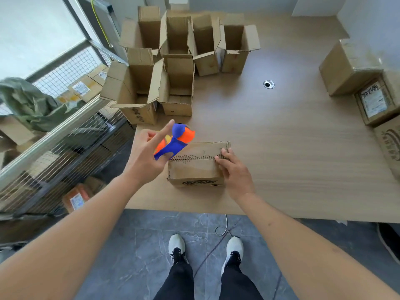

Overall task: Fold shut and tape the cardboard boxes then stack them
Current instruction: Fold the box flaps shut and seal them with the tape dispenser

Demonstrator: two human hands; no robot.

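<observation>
Two white shoes (176, 245) stand on grey floor tiles at the near edge of the surface (281, 148). Just beyond, a small cardboard box (195, 167) sits near that edge with its flaps folded flat. The right hand (234, 169) rests on the box's right end, fingers loosely bent over the seam, likely to keep the flaps down for taping. The left hand (145, 152) hovers at the box's left end; its grip is on an orange-and-blue tape dispenser (176, 140), forefinger pointing away, seemingly lining up a strip. A dark printed logo on the box's near face is unreadable. Farther off, a cluster of open boxes (173, 61) waits with flaps up. At far right, closed boxes (368, 83) are stacked; one carries a white label, its writing illegible.
</observation>
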